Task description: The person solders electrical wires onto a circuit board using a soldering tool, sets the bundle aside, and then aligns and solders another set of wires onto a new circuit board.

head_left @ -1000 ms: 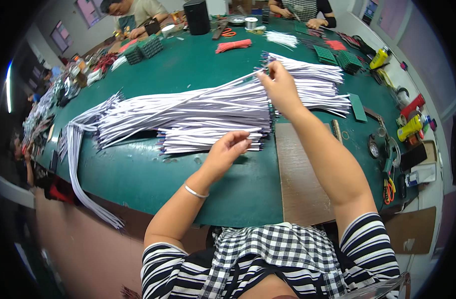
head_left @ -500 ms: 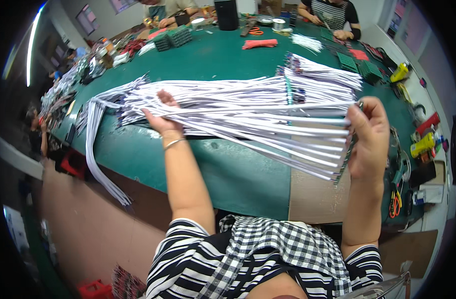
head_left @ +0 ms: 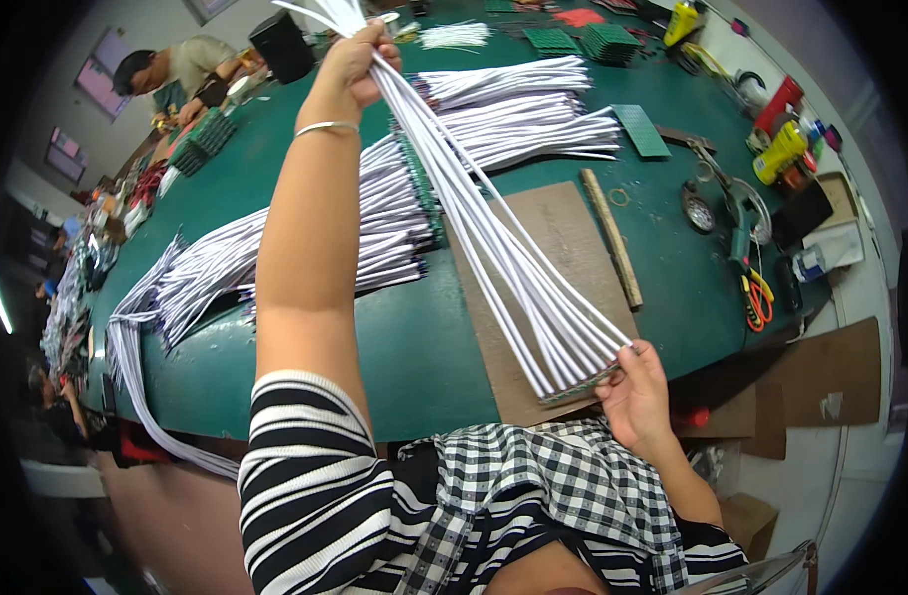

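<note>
My left hand [head_left: 358, 64], stretched out to the far side, is closed round a bundle of white cables [head_left: 464, 213]. The cables fan out from that fist toward me, side by side at their near ends. Those ends meet a thin green circuit board strip [head_left: 579, 387], which my right hand [head_left: 634, 392] pinches by its right end, close to my apron. More white cables [head_left: 315, 233] lie in a pile on the table to the left, below my left forearm. Other stacks of white cables [head_left: 518, 124] lie beyond the held bundle.
A brown board [head_left: 558, 238] lies on the green table [head_left: 692, 278], with a wooden stick [head_left: 610, 238] beside it. A green panel [head_left: 640, 131], pliers with orange handles [head_left: 758, 302] and yellow bottles [head_left: 781, 154] are at the right. Another person [head_left: 191, 79] works at the far left.
My left hand has swung up and away and closed round the cables. My right hand has brought the board strip down toward me. The view has turned right.
</note>
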`<state>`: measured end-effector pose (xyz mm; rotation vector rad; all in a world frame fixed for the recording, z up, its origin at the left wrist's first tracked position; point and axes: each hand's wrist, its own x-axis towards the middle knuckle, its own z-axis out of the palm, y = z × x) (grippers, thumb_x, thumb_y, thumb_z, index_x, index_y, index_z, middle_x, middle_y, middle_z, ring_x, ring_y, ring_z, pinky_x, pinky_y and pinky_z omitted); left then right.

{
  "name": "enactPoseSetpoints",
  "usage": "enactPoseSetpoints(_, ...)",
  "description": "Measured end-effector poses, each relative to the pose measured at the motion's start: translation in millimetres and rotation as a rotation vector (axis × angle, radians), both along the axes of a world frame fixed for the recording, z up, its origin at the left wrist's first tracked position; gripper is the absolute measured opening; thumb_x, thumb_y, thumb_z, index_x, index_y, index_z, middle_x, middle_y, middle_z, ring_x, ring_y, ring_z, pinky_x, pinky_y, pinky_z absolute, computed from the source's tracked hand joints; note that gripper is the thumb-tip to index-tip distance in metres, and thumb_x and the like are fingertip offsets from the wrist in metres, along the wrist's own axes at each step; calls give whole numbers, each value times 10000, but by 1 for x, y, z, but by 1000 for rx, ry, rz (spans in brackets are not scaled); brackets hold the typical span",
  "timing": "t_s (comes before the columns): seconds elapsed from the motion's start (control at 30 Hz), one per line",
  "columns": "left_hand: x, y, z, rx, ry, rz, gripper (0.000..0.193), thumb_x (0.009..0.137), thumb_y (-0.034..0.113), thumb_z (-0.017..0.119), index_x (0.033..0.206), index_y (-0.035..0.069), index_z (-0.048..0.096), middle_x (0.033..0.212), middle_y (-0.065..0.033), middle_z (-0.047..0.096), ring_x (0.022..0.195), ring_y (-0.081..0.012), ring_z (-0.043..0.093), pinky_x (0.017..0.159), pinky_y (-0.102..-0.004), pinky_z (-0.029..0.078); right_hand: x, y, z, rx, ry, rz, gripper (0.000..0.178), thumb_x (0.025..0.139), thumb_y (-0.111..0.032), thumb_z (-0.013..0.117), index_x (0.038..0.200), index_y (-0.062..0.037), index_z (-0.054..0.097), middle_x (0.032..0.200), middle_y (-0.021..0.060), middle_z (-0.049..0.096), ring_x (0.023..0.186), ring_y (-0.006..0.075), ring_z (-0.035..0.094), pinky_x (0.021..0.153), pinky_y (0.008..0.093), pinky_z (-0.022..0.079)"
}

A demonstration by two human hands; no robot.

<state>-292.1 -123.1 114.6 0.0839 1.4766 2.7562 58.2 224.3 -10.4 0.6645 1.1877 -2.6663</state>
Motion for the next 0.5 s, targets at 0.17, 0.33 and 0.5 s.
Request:
enactPoseSetpoints(0.17,-53,55,-48,-397,-170,30,379,899,282,653,1004,-59,524,833,-134,603,603,-185,580,531,-291,527,15,15,-13,-81,44,119,238,947,-56,500,1162,-51,397,974,113,598,769,172,618,623,286,541)
enactPoseSetpoints(0.33,11,100,-33,-1075,98,22,673,867,344,634,1418,73,359,1368,-182,473,1264,-291,435,1021,-370,363,30,35,9,299,-13,220,667,910,-19,512,1462,-12,139,1220,177,508,957,208,614,732,301,572)
enactPoseSetpoints(0.5,96,97,-72,-1634,928,37,643,873,312,646,1392,86,341,1297,-188,505,1206,-347,474,1001,-407,404,31,72,12,1403,466,378,470,836,-74,619,1285,4,504,1192,162,597,1015,271,608,828,381,502)
